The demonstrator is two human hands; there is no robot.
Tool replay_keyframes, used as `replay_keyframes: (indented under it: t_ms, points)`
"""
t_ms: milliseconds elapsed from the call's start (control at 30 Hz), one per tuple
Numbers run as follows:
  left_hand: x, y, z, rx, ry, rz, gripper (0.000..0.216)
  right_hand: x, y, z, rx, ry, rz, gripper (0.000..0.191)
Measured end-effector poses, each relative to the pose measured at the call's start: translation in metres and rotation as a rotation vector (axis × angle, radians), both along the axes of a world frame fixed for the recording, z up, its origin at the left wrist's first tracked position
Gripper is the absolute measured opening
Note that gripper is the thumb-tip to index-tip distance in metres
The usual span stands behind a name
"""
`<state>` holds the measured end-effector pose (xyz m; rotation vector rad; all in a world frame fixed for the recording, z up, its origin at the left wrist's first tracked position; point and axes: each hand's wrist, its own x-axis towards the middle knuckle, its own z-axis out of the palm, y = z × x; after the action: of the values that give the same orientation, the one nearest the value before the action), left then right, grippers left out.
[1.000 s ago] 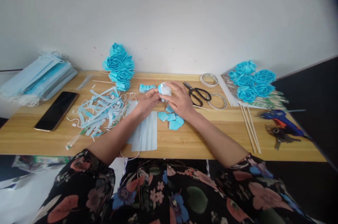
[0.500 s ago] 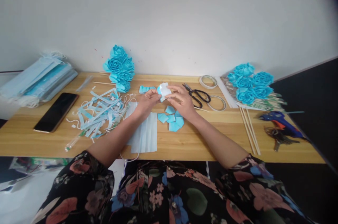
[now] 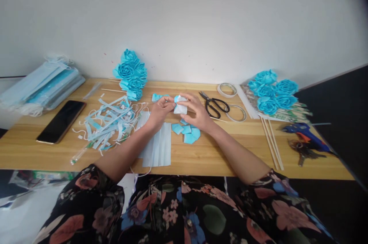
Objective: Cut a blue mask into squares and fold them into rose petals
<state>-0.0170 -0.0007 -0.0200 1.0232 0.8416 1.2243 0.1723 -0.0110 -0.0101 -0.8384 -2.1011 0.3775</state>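
Note:
Between my hands is a small cut piece of mask fabric [image 3: 180, 109], white on the face toward me with blue at its upper left. The fingertips of my left hand [image 3: 161, 111] pinch its left edge. My right hand [image 3: 197, 112] curves around the other side, index finger across the top and thumb near the bottom. Below them, several blue cut fabric pieces [image 3: 189, 135] lie in a loose cluster on the table. More blue pieces [image 3: 159, 97] sit behind my left hand. A pleated face mask [image 3: 161, 148] lies flat under my left forearm.
Scissors [image 3: 214, 104] and tape rolls [image 3: 227, 89] lie right of my hands. Blue fabric roses [image 3: 129, 71] stand at back left, more roses [image 3: 267, 90] at right. Mask scraps [image 3: 109, 123], a phone [image 3: 60, 122], stacked masks [image 3: 43, 86], sticks [image 3: 271, 142], a glue gun [image 3: 306, 134] and keys [image 3: 303, 150] surround.
The fabric piece has shifted slightly right and down and turned a little between my fingers. My right index finger now lies across its upper part, and my right thumb has moved lower.

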Motion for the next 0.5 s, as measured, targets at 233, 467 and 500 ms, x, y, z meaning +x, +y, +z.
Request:
replay_keyframes:
  t_ms: [233, 467, 500]
  points:
    - [-0.0018, 0.0027, 0.0042, -0.047, -0.014, 0.072, 0.042, 0.0001, 0.0018, -0.0014, 0.002, -0.092, 0.024, 0.064]
    - [-0.0008, -0.0012, 0.0067, 0.018, 0.075, 0.030, 0.045, -0.0004, 0.0033, -0.0080, -0.313, 0.241, -0.108, 0.059]
    - [-0.0002, -0.0020, 0.0071, 0.029, 0.099, 0.018, 0.045, -0.0004, 0.0041, -0.0090, -0.364, 0.284, -0.106, 0.058]
